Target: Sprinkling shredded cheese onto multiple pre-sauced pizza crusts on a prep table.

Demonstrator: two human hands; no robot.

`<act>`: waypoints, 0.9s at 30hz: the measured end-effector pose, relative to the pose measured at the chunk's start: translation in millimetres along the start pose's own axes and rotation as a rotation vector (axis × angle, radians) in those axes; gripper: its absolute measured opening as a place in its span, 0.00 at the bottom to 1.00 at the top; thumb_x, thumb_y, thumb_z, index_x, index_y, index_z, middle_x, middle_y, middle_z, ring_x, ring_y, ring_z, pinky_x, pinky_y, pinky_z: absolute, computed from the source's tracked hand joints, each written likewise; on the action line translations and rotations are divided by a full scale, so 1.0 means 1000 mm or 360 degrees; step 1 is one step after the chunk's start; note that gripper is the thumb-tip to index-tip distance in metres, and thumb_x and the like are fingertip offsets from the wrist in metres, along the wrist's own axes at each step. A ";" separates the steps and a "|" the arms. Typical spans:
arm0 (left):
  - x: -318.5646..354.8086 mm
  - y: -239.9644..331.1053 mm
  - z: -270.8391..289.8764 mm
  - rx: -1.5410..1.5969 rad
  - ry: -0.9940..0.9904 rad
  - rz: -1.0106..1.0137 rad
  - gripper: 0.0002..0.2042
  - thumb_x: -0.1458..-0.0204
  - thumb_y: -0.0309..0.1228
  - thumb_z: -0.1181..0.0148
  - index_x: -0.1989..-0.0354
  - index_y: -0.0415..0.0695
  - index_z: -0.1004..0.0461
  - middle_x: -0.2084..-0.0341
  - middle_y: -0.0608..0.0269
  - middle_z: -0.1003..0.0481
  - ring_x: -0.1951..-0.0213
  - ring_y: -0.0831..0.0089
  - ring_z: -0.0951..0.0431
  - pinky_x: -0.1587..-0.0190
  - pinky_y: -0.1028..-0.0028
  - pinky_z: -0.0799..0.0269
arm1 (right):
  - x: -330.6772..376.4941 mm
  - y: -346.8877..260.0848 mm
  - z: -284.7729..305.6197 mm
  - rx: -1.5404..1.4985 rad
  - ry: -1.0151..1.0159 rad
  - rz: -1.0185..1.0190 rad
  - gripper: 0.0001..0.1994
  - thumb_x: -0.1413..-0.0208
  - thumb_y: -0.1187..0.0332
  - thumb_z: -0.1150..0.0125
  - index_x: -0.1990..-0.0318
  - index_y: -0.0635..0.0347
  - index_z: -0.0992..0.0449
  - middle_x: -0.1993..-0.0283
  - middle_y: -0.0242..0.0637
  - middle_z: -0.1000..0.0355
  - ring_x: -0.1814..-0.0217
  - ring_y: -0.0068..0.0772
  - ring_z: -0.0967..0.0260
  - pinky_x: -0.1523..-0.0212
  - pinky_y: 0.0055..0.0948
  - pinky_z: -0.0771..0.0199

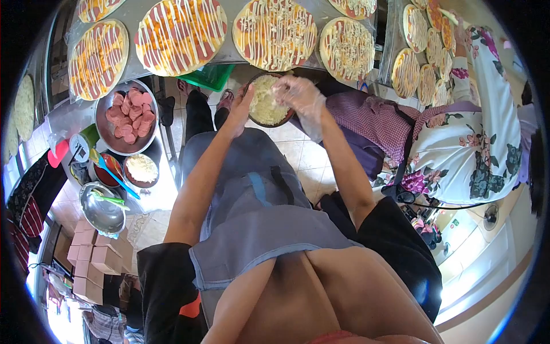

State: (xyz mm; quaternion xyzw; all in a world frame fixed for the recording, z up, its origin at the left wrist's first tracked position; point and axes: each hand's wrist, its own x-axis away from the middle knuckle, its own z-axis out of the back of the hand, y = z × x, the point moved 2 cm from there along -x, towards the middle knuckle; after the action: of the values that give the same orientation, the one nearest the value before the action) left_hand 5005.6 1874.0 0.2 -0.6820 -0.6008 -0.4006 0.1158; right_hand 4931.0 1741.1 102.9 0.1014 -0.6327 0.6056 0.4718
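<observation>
The left grip (240, 110), a bare hand, is closed on the left rim of a dark-edged bowl (265, 122), which sits just above the centre of the frame. Pale shreds (264, 102) fill most of the bowl. The right grip (281, 92), in a clear plastic glove, has its fingers bent over the bowl's right side (whether they pinch any shreds, I cannot tell).

Beyond the hands, along the top of the frame, a grey desk (229, 62) carries round pizzas striped with pale sauce. The pizza at top centre (275, 31) and the one right of it (347, 49) bear scattered shreds; the large pizza left of centre (181, 37) shows mostly stripes over orange topping.

At left, a metal bowl (110, 139) holds pink slices (134, 114). Below it are a bowl of red sauce, a small bowl of white shreds (141, 168) and a blue-handled utensil (123, 182). Pinkish boxes (89, 268) stack up at lower left. A person in floral clothing (447, 146) fills the right side, near more pizzas (406, 71) at upper right.
</observation>
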 end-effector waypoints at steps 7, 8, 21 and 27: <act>0.000 0.010 0.008 0.0018 0.0111 0.0002 0.28 0.43 0.51 0.53 0.39 0.47 0.45 0.47 0.64 0.35 0.47 0.73 0.33 0.49 0.69 0.33 | -0.056 -0.064 0.005 0.1514 0.0024 0.0760 0.07 0.44 0.74 0.46 0.60 0.62 0.25 0.74 0.30 0.30 0.72 0.18 0.34 0.69 0.20 0.30; 0.001 0.011 0.010 0.0022 0.0117 -0.0005 0.28 0.43 0.51 0.53 0.39 0.47 0.45 0.47 0.64 0.35 0.47 0.73 0.33 0.49 0.69 0.33 | -0.066 -0.069 0.005 0.1516 0.0017 0.0768 0.07 0.44 0.74 0.46 0.60 0.62 0.25 0.74 0.30 0.30 0.72 0.18 0.34 0.69 0.20 0.30; 0.006 0.010 0.027 0.0095 0.0069 -0.0138 0.30 0.43 0.53 0.54 0.39 0.46 0.45 0.47 0.62 0.36 0.46 0.72 0.34 0.47 0.68 0.35 | -0.037 -0.076 -0.001 0.1935 0.0418 0.0557 0.11 0.42 0.69 0.53 0.56 0.55 0.25 0.59 0.46 0.29 0.57 0.44 0.30 0.55 0.33 0.31; 0.015 0.005 0.031 0.0034 0.0067 -0.0123 0.31 0.43 0.54 0.55 0.38 0.45 0.47 0.44 0.60 0.39 0.44 0.69 0.36 0.46 0.68 0.36 | -0.055 -0.083 -0.015 0.2159 0.0381 0.0535 0.12 0.43 0.72 0.55 0.55 0.55 0.26 0.55 0.44 0.29 0.54 0.43 0.31 0.52 0.32 0.31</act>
State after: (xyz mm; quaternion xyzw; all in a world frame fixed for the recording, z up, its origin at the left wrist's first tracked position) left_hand 5022.1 1903.1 -8.0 -0.6484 -0.6285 -0.4125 0.1200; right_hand 5025.5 1708.9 116.4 0.2067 -0.0670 0.9377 0.2711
